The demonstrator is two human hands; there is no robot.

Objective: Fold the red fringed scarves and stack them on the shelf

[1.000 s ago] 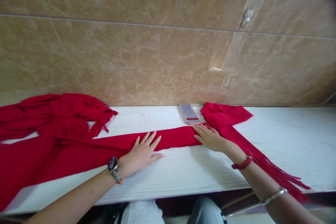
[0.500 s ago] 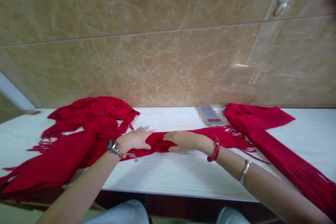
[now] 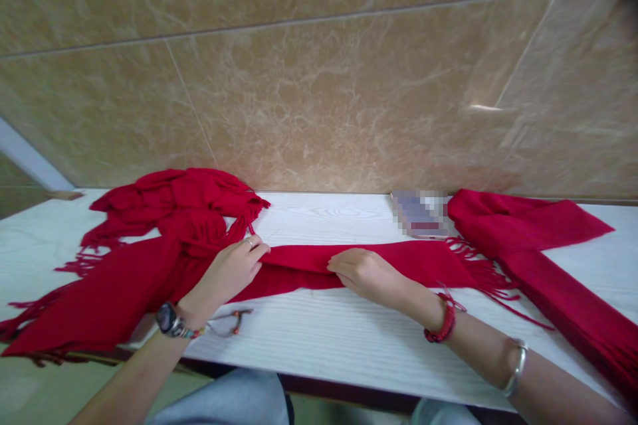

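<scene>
Found the red scarf (image 3: pixel 423 265) stretched along the white counter (image 3: pixel 373 339), beneath the left hand (image 3: pixel 234 272) and the right hand (image 3: pixel 367 275), with a lengthwise fold between them and a fringe (image 3: pixel 491 272) at its right end. Had the left hand at the scarf's far edge, toward its left part, curled nearly closed and pinching cloth. Had the right hand on the scarf's middle, with bent fingers drawn together, gripping the fold. Saw bunched red cloth (image 3: pixel 174 196) at the scarf's left end; could not make out the boundary between the two. Noted a pixelated phone (image 3: pixel 416 216) just beyond the scarf, a folded length of red fabric (image 3: pixel 528 222) to its right, and a tan marbled wall (image 3: pixel 319 99) behind it.
</scene>
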